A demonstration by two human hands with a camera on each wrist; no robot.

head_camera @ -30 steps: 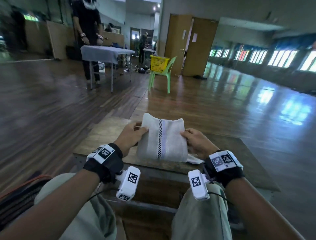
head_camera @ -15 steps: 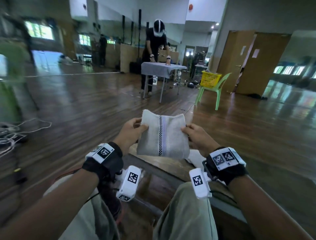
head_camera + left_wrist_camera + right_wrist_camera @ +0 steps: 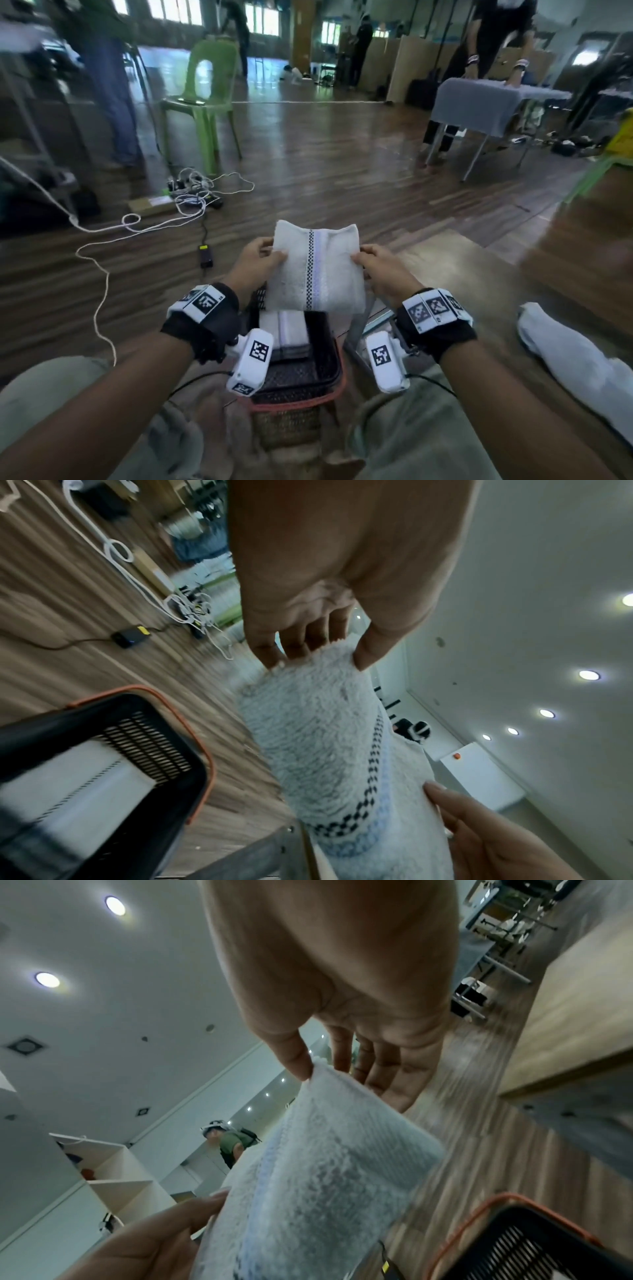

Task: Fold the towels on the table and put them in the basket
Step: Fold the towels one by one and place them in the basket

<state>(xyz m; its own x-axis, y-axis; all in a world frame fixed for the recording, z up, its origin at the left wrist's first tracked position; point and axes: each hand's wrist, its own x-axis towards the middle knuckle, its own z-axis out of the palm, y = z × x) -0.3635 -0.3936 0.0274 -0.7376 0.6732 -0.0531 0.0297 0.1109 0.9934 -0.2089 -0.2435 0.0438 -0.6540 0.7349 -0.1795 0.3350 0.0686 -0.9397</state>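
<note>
A folded white towel [image 3: 315, 270] with a black checkered stripe hangs in the air between my hands. My left hand [image 3: 258, 260] pinches its left edge with thumb on top and fingers beneath. My right hand [image 3: 373, 265] pinches the right edge the same way. The towel [image 3: 329, 737] is also in the left wrist view, and the towel [image 3: 329, 1183] shows in the right wrist view. Below it stands a black mesh basket [image 3: 325, 373] with an orange rim. A folded towel [image 3: 284, 330] lies inside the basket [image 3: 143, 739].
The wooden table [image 3: 455, 260] lies to my right, with a white cloth [image 3: 575, 359] on its near part. White cables [image 3: 137, 226] and a power adapter [image 3: 206, 255] lie on the floor ahead left. A green chair [image 3: 205, 92] and another table [image 3: 479, 102] stand farther off.
I have turned left, carrying the towel off the table in both hands. It now hangs over the basket on the floor. The grip of both hands is unchanged.
</note>
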